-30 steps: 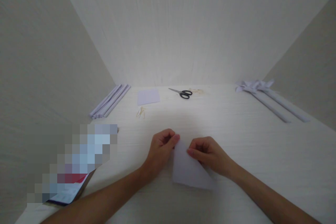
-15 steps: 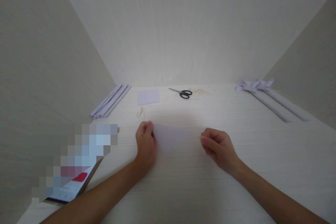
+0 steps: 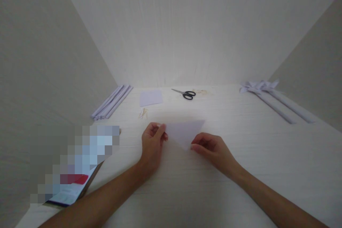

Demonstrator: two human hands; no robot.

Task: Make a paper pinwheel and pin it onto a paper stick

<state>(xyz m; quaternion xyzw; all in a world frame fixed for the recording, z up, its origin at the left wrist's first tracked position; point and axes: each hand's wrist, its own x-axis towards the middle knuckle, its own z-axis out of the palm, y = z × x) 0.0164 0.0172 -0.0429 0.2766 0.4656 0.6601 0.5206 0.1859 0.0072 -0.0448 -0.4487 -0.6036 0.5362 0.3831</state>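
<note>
A thin white sheet of paper is held up over the table, with its lower corner pointing down toward me. My left hand pinches its left corner between thumb and fingers. At the lower right edge is my right hand, thumb and index fingertips close together on the paper's edge. Beyond the hands, a stack of small white paper pieces lies on the table, with a few thin light strips just in front of it. Black-handled scissors rest to the right of that stack.
Rolled white paper tubes lie at the left wall. Two tubes with pointed paper pieces at their far ends lie on the right. A phone with a partly blurred screen leans near my left forearm. More light scraps lie behind the scissors.
My right hand has moved left toward my left hand. The paper, blurred and stretched between the hands before, now shows as a clearer, tilted sheet. My left hand has shifted slightly right.
</note>
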